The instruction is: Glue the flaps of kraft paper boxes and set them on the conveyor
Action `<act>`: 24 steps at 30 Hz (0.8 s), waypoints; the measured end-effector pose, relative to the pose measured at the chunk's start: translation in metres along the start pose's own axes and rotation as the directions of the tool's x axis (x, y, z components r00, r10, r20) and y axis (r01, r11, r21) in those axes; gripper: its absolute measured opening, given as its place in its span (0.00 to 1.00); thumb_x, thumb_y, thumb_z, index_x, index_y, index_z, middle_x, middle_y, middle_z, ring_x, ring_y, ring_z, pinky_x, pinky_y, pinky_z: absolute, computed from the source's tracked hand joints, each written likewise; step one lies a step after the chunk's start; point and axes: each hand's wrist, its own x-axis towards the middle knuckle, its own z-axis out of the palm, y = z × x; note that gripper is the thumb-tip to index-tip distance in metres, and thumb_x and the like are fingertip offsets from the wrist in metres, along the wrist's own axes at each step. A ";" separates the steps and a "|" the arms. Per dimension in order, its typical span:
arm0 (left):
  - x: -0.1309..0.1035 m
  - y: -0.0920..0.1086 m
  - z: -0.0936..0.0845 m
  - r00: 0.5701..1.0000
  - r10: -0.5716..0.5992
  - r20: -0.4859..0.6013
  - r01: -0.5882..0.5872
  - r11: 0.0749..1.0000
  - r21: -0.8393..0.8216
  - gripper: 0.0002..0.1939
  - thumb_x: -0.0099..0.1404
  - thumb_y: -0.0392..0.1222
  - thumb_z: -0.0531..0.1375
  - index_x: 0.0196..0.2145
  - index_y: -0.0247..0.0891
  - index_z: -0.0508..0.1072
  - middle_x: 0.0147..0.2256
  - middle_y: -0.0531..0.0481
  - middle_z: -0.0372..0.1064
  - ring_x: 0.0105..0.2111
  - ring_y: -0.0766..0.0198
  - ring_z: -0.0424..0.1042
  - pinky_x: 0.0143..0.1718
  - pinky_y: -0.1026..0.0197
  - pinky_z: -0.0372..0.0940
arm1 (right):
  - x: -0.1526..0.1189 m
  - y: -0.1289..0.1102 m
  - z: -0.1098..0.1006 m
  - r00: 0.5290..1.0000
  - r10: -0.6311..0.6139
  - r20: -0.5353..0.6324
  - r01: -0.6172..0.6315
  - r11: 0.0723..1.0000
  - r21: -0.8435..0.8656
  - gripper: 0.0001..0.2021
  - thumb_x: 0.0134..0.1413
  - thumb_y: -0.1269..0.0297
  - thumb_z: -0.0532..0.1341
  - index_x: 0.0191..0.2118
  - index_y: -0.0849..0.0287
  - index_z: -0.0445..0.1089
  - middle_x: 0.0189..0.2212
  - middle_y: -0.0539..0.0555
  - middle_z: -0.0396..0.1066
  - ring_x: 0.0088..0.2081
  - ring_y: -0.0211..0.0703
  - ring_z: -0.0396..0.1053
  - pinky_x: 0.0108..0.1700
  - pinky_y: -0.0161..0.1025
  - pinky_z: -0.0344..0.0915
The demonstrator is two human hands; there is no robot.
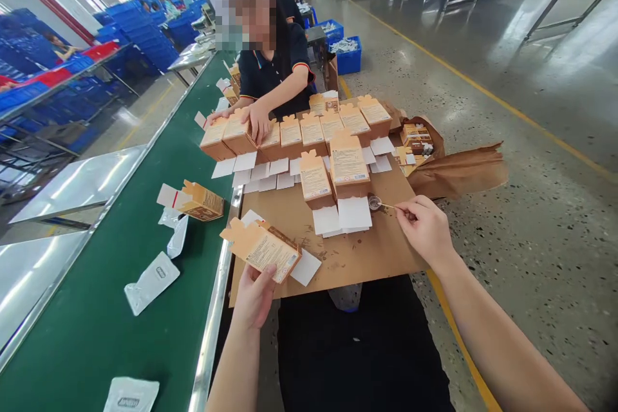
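My left hand (255, 301) grips a brown-and-tan printed carton (270, 250) near its lower end, above the near left part of the cardboard sheet (376, 251). The carton's flaps stand open at both ends, one of them a white flap (306, 268). In my right hand (425, 230), thumb and fingers pinch a thin stick (388, 206), whose far end reaches a small clear round dish (374, 203). Left of the dish, two similar cartons (349, 164) lie with white flaps out. Behind them is a row of several more cartons (311, 132).
A green conveyor belt (193, 309) runs along the left, carrying white pouches (153, 283) and another open carton (203, 201). Across the sheet a co-worker (270, 77) has both hands at the carton row. A brown paper-lined container (434, 170) of cartons stands right.
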 end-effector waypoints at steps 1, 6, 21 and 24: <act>0.002 -0.005 0.002 1.000 0.012 -0.018 -0.012 1.000 -0.001 0.45 0.46 0.61 0.89 0.57 0.41 0.85 0.61 0.33 0.86 0.68 0.27 0.81 0.70 0.27 0.77 | -0.004 -0.003 -0.004 1.000 0.000 -0.024 0.000 1.000 0.010 0.13 0.76 0.59 0.65 0.39 0.54 0.85 0.35 0.58 0.81 0.33 0.48 0.75 0.40 0.46 0.76; 0.012 -0.018 0.009 0.998 0.039 -0.049 -0.037 0.998 0.051 0.44 0.43 0.61 0.90 0.52 0.41 0.82 0.56 0.35 0.87 0.65 0.34 0.84 0.71 0.33 0.76 | -0.069 -0.026 -0.010 0.987 0.022 -0.162 -0.009 0.996 0.084 0.11 0.77 0.59 0.69 0.38 0.47 0.85 0.32 0.56 0.81 0.31 0.51 0.76 0.35 0.50 0.78; 0.000 -0.024 0.015 0.988 0.154 -0.032 -0.147 0.976 0.162 0.51 0.43 0.61 0.90 0.59 0.42 0.77 0.60 0.34 0.84 0.66 0.33 0.83 0.71 0.35 0.76 | -0.117 -0.090 0.133 0.926 -0.316 0.206 0.254 0.926 0.281 0.17 0.77 0.75 0.60 0.35 0.54 0.80 0.33 0.53 0.72 0.36 0.45 0.73 0.40 0.41 0.75; -0.005 -0.029 0.017 0.978 0.205 -0.043 -0.195 0.964 0.179 0.56 0.43 0.61 0.90 0.64 0.42 0.75 0.62 0.33 0.83 0.67 0.33 0.82 0.71 0.35 0.76 | -0.116 -0.087 0.130 0.948 -0.271 0.169 0.224 0.940 0.256 0.18 0.78 0.75 0.60 0.35 0.54 0.79 0.33 0.53 0.71 0.35 0.44 0.72 0.40 0.40 0.75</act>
